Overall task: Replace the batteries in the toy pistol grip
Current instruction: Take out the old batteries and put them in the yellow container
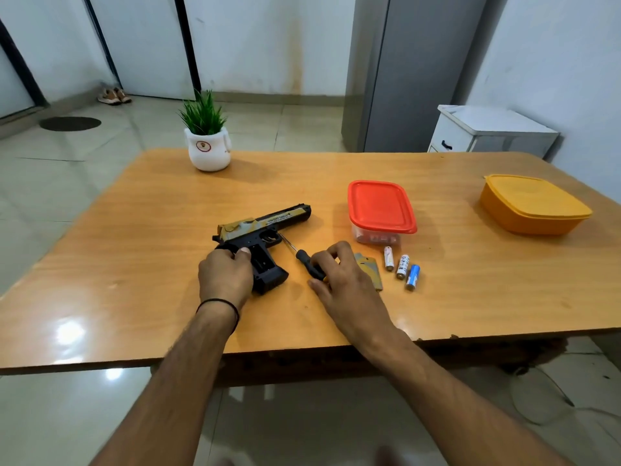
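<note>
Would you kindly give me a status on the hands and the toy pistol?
Left hand grips toy pistol at the grip, compartment open. Right hand curled on screwdriver. Cover and three batteries lie loose right of it; nothing blocking.

Toy pistol (265,227) lies on its side mid-desk (470,280), barrel pointing right, grip toward the near edge. Left hand (225,275) holds the grip's left side. Screwdriver (304,257) lies just right of the grip, its handle in the right hand (339,280). Cover plate (369,269) lies right of that hand, then three batteries (402,266) in a row. Lidded box (379,206) behind the batteries; tub (534,205) far right. Potted plant (209,149) at the far edge, left.
</note>
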